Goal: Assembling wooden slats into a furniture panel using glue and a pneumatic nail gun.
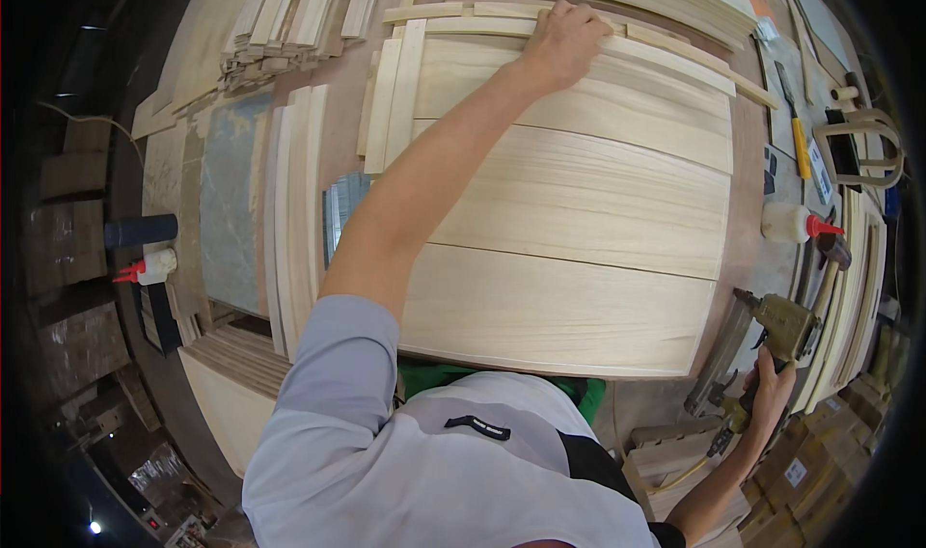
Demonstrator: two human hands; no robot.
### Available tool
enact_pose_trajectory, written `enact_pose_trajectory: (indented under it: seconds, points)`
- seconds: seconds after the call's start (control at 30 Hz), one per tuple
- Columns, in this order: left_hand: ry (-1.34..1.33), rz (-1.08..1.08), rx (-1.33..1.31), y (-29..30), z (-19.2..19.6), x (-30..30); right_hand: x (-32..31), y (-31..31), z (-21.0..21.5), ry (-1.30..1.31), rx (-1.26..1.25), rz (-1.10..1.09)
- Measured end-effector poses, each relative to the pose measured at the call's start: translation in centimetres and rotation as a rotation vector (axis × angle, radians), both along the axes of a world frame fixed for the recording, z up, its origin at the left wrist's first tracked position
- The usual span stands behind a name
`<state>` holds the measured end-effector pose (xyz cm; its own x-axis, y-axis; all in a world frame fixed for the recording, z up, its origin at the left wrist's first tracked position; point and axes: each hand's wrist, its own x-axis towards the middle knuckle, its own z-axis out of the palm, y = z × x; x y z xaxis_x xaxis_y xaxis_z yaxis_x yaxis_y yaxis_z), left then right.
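From the head camera I've got my left hand (562, 41) stretched far across the bench, palm down with fingers spread flat, pressing on a thin wooden strip (579, 29) that lies along the far edge of the big panel of light wood boards (579, 210); nothing is pinched, it's a flat hold-down, not a closed grasp. That strip runs left to right across my view, bowed a little by the lens, its long axis parallel with the board seams, one end off to the left by the loose battens (391, 95), the other trailing out right toward the bench edge. My right hand (767, 403) is down at the near right corner, well apart from the strip, fingers wrapped closed round the handle of a pneumatic nail gun (783, 331). The gun sits off the panel's right edge, its nose aimed up and left toward the bench. So the strip lies up and to the left of the gun, across the whole panel; the left hand is the one on it, the right hand the far one. A white glue bottle with a red cap (793, 223) stands just beside the panel's right edge, between gun and strip. More stacked slats (280, 27) lie far left.
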<state>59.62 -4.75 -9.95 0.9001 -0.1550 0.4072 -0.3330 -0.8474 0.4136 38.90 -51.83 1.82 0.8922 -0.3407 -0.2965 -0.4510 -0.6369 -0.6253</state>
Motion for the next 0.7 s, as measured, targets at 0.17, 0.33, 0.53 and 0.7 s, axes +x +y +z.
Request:
enact_pose_trajectory:
  seconds: [0.17,0.33,0.53,0.7]
  points:
    - [-0.084,-0.034,-0.005,0.5,-0.4,1.0,-0.1,0.3,0.0,-0.014,-0.01,-0.037]
    - [-0.193,-0.088,0.045,0.6,-0.9,1.5,-0.3,0.9,0.3,-0.041,0.007,-0.037]
    - [-0.222,-0.1,0.114,1.7,-1.1,1.4,0.5,1.8,0.3,0.017,0.026,-0.053]
    - [-0.108,-0.03,0.044,1.1,-1.1,1.0,0.3,1.9,0.8,0.004,0.045,-0.06]
